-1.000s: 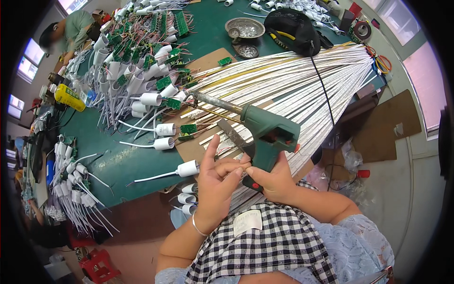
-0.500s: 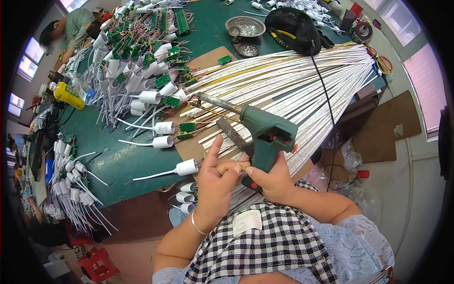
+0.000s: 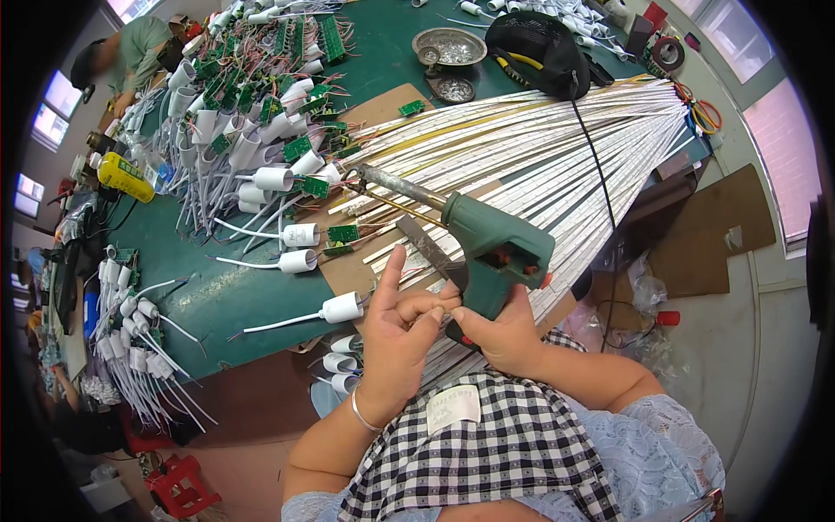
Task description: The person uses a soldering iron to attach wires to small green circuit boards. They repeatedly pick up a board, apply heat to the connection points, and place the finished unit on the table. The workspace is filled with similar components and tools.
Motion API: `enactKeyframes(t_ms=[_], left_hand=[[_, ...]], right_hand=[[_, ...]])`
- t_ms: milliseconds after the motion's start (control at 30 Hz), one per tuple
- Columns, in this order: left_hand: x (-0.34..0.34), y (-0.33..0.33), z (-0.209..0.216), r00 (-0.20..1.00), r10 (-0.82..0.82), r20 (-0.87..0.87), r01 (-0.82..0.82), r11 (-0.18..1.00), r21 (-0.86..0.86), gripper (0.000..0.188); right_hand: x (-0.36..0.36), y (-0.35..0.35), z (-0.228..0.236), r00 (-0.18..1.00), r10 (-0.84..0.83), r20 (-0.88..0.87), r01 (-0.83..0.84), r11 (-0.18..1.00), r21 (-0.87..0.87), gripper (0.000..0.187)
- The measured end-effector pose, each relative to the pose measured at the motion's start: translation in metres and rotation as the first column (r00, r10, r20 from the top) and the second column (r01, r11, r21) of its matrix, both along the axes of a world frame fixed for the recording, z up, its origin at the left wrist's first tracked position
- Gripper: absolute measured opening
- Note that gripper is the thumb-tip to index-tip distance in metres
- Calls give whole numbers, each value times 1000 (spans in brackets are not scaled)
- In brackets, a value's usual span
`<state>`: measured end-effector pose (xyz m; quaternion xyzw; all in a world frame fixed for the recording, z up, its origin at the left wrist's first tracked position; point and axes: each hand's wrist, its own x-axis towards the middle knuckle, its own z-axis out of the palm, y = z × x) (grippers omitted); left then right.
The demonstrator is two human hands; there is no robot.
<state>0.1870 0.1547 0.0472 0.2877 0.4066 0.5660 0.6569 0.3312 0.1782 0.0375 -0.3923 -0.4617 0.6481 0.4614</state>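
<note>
A green soldering gun with a metal barrel rests in my right hand, whose fingers wrap its handle. The barrel points left over the white strips. My left hand is at the handle's lower end, index finger stretched out and thumb bent against the curled fingers. What that pinch holds, if anything, I cannot make out. Left of this hand lies a white cylindrical lamp holder with a white cable. More such holders, joined to green circuit boards, lie beyond the barrel tip.
A big heap of holders and boards covers the table's left part. Farther back stand a metal bowl and a black mesh bag. A black cord crosses the strips. Another person works at the far left.
The soldering gun's body has tilted slightly, its rear end shifting a little to the right. Both hands keep nearly the same pose.
</note>
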Motion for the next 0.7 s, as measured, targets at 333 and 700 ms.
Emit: enactKeyframes(t_ms=[333,700], left_hand=[[1,-3,-8,983,52,-176,-30,992,121,80],[2,-4,-9,968,51,-246,-23,993,114,79]], right_hand=[[3,-3,-3,998,26,62,-28,999,23,29],[3,-2,-3,998,1,55,-3,1000,18,26]])
